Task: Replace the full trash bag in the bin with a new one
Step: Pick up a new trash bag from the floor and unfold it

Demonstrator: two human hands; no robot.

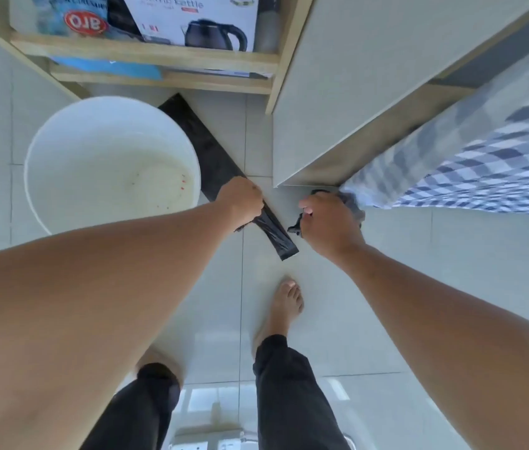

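The new black bag [214,157] is hanging folded in a long flat strip, its long axis running diagonally from up by the shelf [146,53] down toward the person's foot [285,303], just right of the white bin [110,164], which is sitting unlined w/ no bag inside. The left hand [242,199] is closing around the strip partway along. The right hand [328,222] is fisting on a bit of black plastic, prob. the bag's torn edge or the roll, hard to tell. Left hand is nearer the bin, so it's leading the bag's mouth leftward over the rim
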